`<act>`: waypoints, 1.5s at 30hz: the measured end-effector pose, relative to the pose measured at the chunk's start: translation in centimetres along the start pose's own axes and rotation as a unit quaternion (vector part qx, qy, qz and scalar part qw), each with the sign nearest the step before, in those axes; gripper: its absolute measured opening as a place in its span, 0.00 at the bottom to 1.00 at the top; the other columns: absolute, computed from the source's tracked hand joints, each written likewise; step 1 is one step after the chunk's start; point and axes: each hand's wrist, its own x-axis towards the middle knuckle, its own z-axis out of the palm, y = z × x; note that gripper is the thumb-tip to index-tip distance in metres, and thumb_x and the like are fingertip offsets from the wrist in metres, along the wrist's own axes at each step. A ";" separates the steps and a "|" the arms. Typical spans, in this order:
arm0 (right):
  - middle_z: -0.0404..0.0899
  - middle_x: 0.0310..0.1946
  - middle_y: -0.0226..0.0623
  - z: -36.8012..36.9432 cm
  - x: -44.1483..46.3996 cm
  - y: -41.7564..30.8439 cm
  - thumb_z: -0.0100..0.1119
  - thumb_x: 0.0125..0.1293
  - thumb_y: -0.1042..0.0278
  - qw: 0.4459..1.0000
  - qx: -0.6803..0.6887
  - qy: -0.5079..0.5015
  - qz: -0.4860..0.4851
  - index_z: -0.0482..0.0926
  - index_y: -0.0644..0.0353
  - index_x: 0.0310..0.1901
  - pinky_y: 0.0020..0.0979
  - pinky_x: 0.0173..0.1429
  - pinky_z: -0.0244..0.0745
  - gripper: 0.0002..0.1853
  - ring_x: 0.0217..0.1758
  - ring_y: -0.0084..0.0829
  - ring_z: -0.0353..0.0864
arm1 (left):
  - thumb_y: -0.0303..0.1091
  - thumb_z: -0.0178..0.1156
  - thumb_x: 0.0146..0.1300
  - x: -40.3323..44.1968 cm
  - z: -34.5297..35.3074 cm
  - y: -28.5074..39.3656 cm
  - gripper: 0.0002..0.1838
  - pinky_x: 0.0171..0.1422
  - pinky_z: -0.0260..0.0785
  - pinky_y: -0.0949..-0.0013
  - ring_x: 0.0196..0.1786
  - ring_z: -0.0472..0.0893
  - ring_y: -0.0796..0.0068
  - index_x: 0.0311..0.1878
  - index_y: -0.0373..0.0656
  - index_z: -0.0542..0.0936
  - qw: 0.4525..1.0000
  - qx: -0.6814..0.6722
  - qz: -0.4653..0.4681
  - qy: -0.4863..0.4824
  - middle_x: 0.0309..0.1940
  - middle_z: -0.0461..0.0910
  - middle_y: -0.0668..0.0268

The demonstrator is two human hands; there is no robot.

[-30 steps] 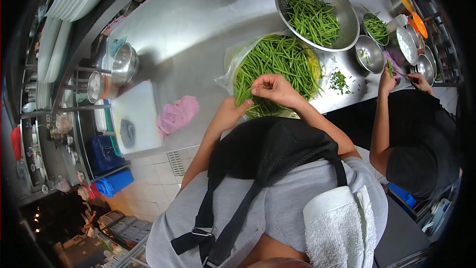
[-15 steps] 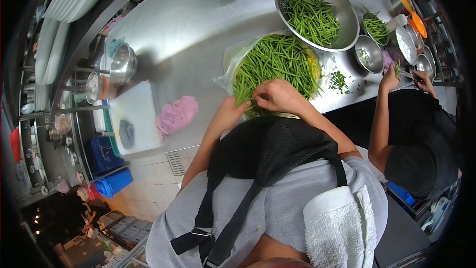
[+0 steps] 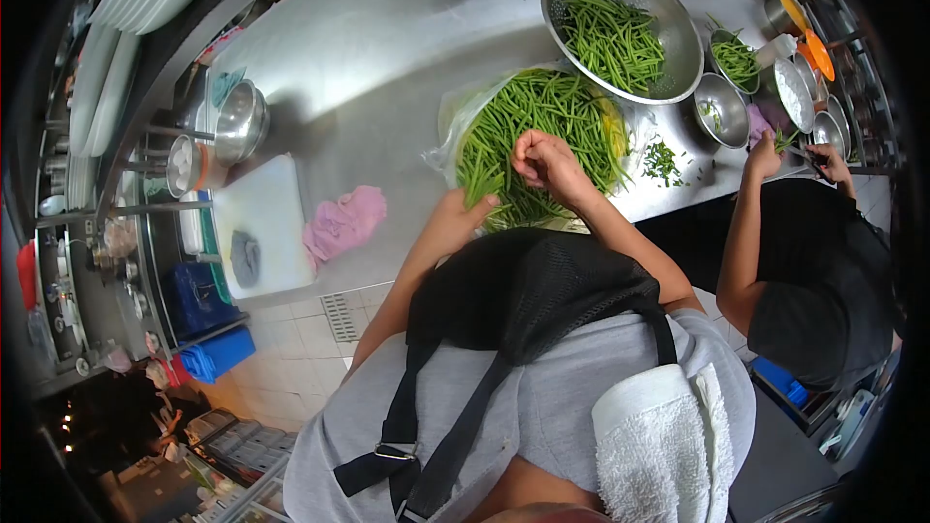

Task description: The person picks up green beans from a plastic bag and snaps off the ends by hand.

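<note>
A large heap of green beans (image 3: 557, 111) lies in an opened clear plastic bag (image 3: 448, 150) on the steel counter, in front of my body. At the heap's near left edge, my left hand (image 3: 457, 220) is closed around a small bunch of green beans (image 3: 477, 182). Over the middle of the heap, my right hand (image 3: 552, 169) has its fingers curled in, apart from the left; anything within them is too small to make out. Beyond the bag stands a big steel colander (image 3: 678, 34), partly filled with more green beans (image 3: 612, 44).
Cut green pieces (image 3: 663, 163) lie right of the bag, beside a steel bowl (image 3: 722, 108). At right, a co-worker's hand (image 3: 763, 157) holds beans; the other grips a dark-handled tool. A pink cloth (image 3: 347, 218) and white cutting board (image 3: 262, 228) lie at left.
My right hand has lifted away from the bunch in my left hand and moved a little up and right over the heap. The left hand stays nearly in place.
</note>
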 end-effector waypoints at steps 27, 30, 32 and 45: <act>0.80 0.25 0.45 2.7 -1.5 -0.3 0.66 0.60 0.67 0.832 -0.529 -0.026 -0.166 0.86 0.64 0.38 0.41 0.33 0.75 0.09 0.25 0.44 0.80 | 0.39 0.61 0.75 0.3 -0.8 -1.0 0.18 0.53 0.75 0.60 0.45 0.85 0.57 0.55 0.33 0.81 0.990 0.131 0.046 0.017 0.42 0.86 0.49; 0.80 0.25 0.45 2.8 -1.8 -0.6 0.66 0.59 0.68 0.802 -0.575 -0.051 -0.156 0.85 0.63 0.37 0.42 0.34 0.75 0.08 0.26 0.45 0.80 | 0.40 0.62 0.76 0.3 -1.1 -1.3 0.19 0.55 0.74 0.63 0.45 0.83 0.66 0.57 0.34 0.80 0.989 0.139 0.041 0.007 0.43 0.87 0.54; 0.80 0.24 0.42 2.5 -1.7 -0.2 0.66 0.59 0.68 0.798 -0.580 -0.048 -0.158 0.85 0.63 0.36 0.40 0.33 0.75 0.07 0.25 0.41 0.80 | 0.41 0.62 0.75 0.2 -0.9 -1.4 0.19 0.56 0.74 0.62 0.45 0.83 0.66 0.57 0.33 0.80 0.989 0.144 0.034 0.002 0.43 0.87 0.54; 0.68 0.24 0.24 0.5 -0.4 -0.1 0.47 0.81 0.58 0.999 -0.009 0.025 0.027 0.73 0.55 0.35 0.22 0.26 0.53 0.15 0.22 0.17 0.58 | 0.46 0.65 0.75 -0.2 -0.6 -0.1 0.16 0.26 0.56 0.75 0.22 0.65 0.86 0.40 0.41 0.83 1.000 -0.006 0.007 -0.009 0.21 0.70 0.77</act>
